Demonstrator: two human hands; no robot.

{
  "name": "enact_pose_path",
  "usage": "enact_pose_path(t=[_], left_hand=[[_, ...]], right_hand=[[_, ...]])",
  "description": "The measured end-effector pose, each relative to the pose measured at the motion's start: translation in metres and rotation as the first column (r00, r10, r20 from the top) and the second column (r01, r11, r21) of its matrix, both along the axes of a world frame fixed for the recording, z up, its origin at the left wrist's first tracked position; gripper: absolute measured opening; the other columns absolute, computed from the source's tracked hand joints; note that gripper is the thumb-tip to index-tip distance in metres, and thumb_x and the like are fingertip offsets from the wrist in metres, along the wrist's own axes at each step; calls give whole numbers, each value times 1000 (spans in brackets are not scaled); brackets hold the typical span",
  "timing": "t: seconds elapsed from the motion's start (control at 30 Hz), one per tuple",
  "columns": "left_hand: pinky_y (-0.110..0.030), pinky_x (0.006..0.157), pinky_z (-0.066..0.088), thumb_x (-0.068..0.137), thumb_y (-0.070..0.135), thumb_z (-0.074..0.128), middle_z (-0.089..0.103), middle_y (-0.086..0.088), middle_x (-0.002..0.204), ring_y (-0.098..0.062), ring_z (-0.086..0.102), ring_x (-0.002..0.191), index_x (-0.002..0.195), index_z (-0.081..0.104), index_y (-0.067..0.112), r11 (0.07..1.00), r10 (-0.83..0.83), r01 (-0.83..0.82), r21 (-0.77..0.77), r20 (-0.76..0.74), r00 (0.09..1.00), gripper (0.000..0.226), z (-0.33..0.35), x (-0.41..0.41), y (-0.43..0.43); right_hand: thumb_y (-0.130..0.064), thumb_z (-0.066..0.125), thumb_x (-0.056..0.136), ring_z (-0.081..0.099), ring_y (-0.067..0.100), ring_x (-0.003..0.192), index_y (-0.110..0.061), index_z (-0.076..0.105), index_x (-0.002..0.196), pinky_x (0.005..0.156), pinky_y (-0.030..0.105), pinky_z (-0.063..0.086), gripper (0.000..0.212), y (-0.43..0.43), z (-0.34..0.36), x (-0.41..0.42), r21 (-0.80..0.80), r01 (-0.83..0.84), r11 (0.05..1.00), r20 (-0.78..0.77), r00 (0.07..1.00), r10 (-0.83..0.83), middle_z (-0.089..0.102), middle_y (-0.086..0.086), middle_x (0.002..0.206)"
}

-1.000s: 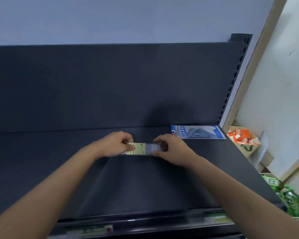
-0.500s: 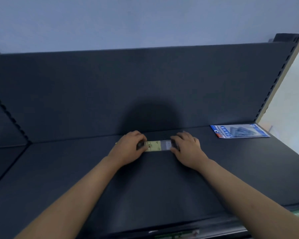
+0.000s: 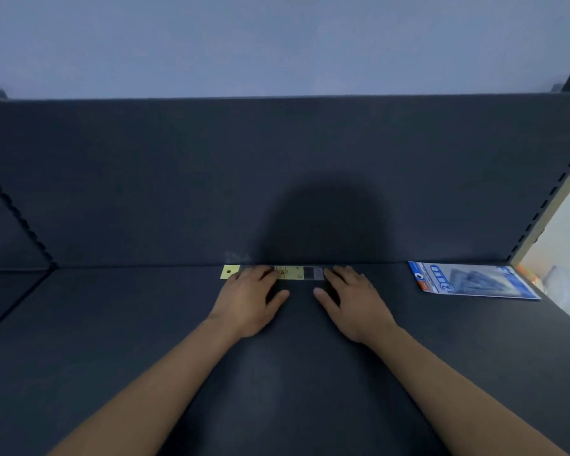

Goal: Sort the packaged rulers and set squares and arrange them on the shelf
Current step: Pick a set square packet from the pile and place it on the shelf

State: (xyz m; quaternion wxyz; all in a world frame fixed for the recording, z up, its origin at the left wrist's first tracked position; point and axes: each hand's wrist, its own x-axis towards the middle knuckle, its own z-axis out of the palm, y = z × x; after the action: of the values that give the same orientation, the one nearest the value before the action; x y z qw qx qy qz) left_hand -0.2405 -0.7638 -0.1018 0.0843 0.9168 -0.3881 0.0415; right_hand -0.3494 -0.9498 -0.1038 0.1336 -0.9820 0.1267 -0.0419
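So, L hand [image 3: 250, 297] & R hand [image 3: 352, 301] lie flat, fingers straight, gripping nothing, resting on packaged ruler [image 3: 292, 272] at back of shelf [image 3: 112, 324], frame centre; set-square pack [image 3: 471, 280] mid-right.

Bare L forearm [image 3: 165, 383], bare R forearm [image 3: 438, 390].

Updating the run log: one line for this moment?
left hand flat on ruler | right hand at its end | ruler against shelf back

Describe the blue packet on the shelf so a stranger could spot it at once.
Follow the dark shelf along its back panel to the right end. The blue packet lies flat there, near the slotted upright. Unlike the narrow yellow ruler pack under the left hand and right hand, it is wide, blue-and-white and untouched.
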Motion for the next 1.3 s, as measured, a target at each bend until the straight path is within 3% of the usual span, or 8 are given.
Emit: enact_pose_path(t=[0.1,0.2,0.53,0.63,0.73,0.93,1.3], left_hand=[[-34,99,43,81,69,17,56,9,127,-15,51,119,129,58,25,990,92,-87,-113,42,995,76,-6,-3,2],[-33,96,44,80,71,19,58,10,122,-14,53,115,124,61,26,984,119,-111,-140,51,992,76,-8,-3,1],[-32,102,37,75,74,11,53,7,132,-16,48,122,133,53,24,994,100,-98,-47,41,994,87,3,-3,-2],[-31,109,27,72,78,4,46,7,143,-14,40,132,139,47,26,995,89,-92,27,81,993,95,14,-10,5],[-32,111,24,76,81,10,45,6,145,-14,37,135,141,44,26,990,129,-134,36,118,985,91,32,-13,31],[-38,109,25,80,83,27,44,0,144,-22,39,132,143,39,23,936,306,-324,137,140,942,88,69,-10,140],[-45,105,31,74,87,30,43,-8,146,-30,39,133,142,40,21,760,623,-641,103,163,765,95,99,2,469]], right_hand=[[-57,22,96,7,18,146,-21,20,150,120,35,3,65,-2,-3,2,-12,-7,1000,11,1000,7,17,0,157],[-58,21,96,6,16,146,-21,18,150,120,37,2,66,-2,-5,3,-19,-21,1000,16,1000,22,16,-1,158],[-64,12,92,-7,17,147,-24,2,152,120,40,-2,73,-4,1,1,-32,-49,998,-91,995,46,-2,0,160],[-65,11,89,-8,21,147,-27,-2,151,120,40,0,74,1,10,-2,-82,-46,996,-50,998,42,-4,1,160],[-62,17,93,-2,23,147,-26,1,151,119,41,5,71,23,28,1,-128,-64,990,1,998,65,2,2,160],[-57,29,95,14,24,145,-23,21,148,115,44,23,64,134,64,18,-100,-91,991,171,979,107,22,0,156],[-57,45,90,28,24,139,-22,12,150,108,43,35,77,444,79,63,86,-312,946,249,926,282,21,2,156]])
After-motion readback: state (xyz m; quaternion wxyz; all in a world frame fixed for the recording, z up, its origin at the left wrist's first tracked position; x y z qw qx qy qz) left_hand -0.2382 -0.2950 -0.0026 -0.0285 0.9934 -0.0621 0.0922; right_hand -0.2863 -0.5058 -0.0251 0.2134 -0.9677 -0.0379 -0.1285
